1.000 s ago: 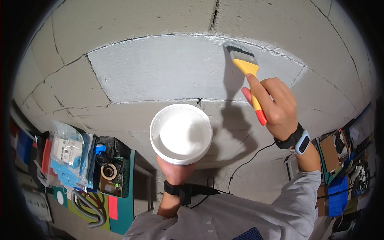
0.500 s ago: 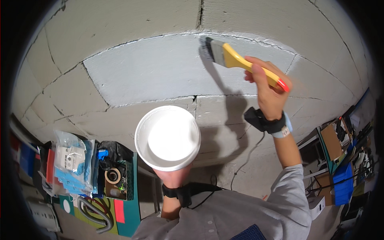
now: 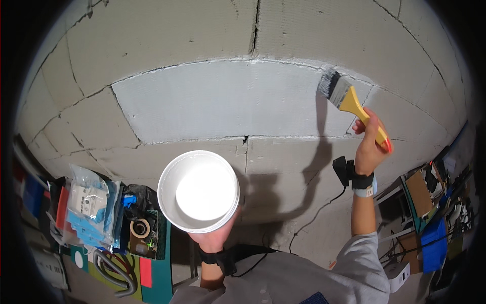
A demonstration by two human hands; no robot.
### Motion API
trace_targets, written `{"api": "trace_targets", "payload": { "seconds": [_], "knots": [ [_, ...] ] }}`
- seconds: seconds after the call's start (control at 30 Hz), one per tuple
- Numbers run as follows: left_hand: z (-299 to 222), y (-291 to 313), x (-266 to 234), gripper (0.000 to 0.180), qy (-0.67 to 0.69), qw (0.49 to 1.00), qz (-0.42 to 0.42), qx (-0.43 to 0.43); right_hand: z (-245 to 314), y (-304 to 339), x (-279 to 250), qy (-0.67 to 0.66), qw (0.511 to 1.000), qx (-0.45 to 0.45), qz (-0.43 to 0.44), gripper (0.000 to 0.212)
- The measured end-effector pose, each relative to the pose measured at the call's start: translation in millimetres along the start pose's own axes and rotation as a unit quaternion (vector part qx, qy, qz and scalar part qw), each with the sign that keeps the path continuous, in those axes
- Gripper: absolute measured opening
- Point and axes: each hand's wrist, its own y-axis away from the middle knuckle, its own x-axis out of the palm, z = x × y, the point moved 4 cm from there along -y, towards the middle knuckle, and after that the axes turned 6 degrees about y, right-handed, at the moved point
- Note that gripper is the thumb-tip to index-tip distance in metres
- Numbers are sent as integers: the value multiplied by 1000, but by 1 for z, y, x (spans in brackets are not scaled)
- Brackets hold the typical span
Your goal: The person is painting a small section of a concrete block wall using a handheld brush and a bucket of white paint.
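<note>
The right hand reaches up and forward, its fingers clamped around the yellow, red-tipped handle of a flat paintbrush, whose bristles meet the upper right of a white-coated wall block. The left hand, held low, supports a round white plastic tub of white liquid from beneath; its fingers' closure cannot be told. The tub hides some lower wall. A thin black cord trails below the right wrist; a green-topped table stands at left, a blue plastic bin at right.
</note>
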Motion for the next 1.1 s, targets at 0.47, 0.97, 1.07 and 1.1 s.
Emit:
{"api": "trace_targets", "payload": {
  "seconds": [0.47,0.97,1.07,1.1],
  "knots": [
    [-19,5,10,87,-103,993,40,33,48,38,57,224,938,-262,26,21],
    [-63,-19,46,82,-22,996,16,-91,102,64,120,131,964,-213,87,20],
    [-72,-22,50,83,-9,992,14,-121,86,57,113,139,978,-145,58,14],
    [-75,-24,50,84,-6,992,14,-128,77,55,107,153,977,-141,40,14]
  ]
}}
